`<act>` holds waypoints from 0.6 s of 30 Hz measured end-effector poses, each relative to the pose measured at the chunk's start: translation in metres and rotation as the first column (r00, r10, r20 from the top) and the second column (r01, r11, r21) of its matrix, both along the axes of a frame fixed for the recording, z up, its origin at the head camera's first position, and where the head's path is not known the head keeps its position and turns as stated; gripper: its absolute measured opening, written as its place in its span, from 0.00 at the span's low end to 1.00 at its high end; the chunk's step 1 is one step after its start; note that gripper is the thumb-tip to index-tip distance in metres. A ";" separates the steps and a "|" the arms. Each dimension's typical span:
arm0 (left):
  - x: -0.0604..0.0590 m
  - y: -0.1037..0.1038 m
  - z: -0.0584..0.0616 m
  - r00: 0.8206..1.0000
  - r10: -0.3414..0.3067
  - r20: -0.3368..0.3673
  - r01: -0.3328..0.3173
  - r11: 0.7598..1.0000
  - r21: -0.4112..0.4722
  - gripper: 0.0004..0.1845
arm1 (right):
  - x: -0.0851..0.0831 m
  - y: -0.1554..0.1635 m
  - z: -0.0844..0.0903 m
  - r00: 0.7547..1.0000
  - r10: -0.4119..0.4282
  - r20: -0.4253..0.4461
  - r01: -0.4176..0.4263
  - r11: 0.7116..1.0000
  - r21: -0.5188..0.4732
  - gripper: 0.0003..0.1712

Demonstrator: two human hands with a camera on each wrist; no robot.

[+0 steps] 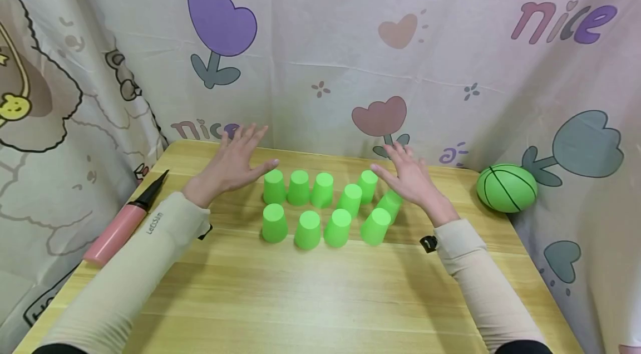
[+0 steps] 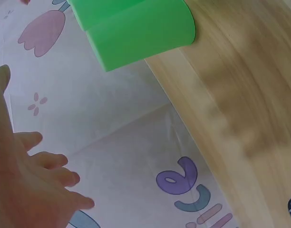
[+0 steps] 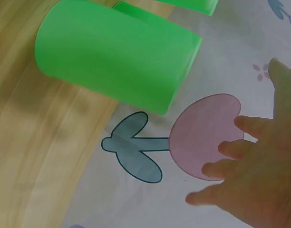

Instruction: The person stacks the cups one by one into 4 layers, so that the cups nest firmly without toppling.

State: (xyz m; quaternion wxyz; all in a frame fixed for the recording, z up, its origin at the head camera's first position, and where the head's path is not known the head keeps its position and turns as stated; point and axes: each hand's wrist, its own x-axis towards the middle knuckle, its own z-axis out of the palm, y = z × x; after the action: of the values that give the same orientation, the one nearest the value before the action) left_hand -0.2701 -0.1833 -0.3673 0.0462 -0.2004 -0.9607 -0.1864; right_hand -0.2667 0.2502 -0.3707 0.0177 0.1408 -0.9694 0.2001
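I hold my left hand [image 1: 232, 162] and right hand [image 1: 413, 178] flat, fingers spread, gripping nothing. The green cups [image 1: 325, 206] stand upside down at frame centre between them, the right fingers just over the rightmost cups.

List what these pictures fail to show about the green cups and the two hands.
- Head view: the right hand covers part of the rightmost back cup; touching or apart, unclear.
- Left wrist view: the top edge cuts off the green cups; the left hand is blurred.
- Right wrist view: the top edge cuts off the farther cups.
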 end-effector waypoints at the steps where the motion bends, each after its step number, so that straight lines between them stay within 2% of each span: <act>1: 0.000 0.000 0.000 1.000 -0.001 0.009 0.000 1.000 0.026 0.50 | -0.001 0.000 0.000 1.000 0.008 0.006 -0.007 1.000 -0.025 0.50; 5: 0.000 0.000 -0.003 0.999 -0.014 0.042 0.008 0.990 0.143 0.49 | -0.003 0.002 0.000 0.999 0.033 0.034 -0.028 0.991 -0.133 0.50; 10: 0.000 0.002 -0.010 0.998 -0.025 0.062 0.007 0.963 0.269 0.48 | -0.008 0.006 -0.003 0.997 0.014 0.070 0.004 0.967 -0.254 0.50; 18: -0.002 0.002 -0.028 0.986 -0.050 0.159 -0.037 0.865 0.500 0.48 | -0.013 0.013 -0.016 0.992 0.043 0.116 0.011 0.905 -0.424 0.43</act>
State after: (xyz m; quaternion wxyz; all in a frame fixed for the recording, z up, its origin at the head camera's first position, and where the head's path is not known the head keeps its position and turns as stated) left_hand -0.2725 -0.1814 -0.3954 0.0157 -0.1686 -0.8792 -0.4454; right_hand -0.2797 0.2633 -0.3870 -0.0134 0.1290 -0.9008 0.4143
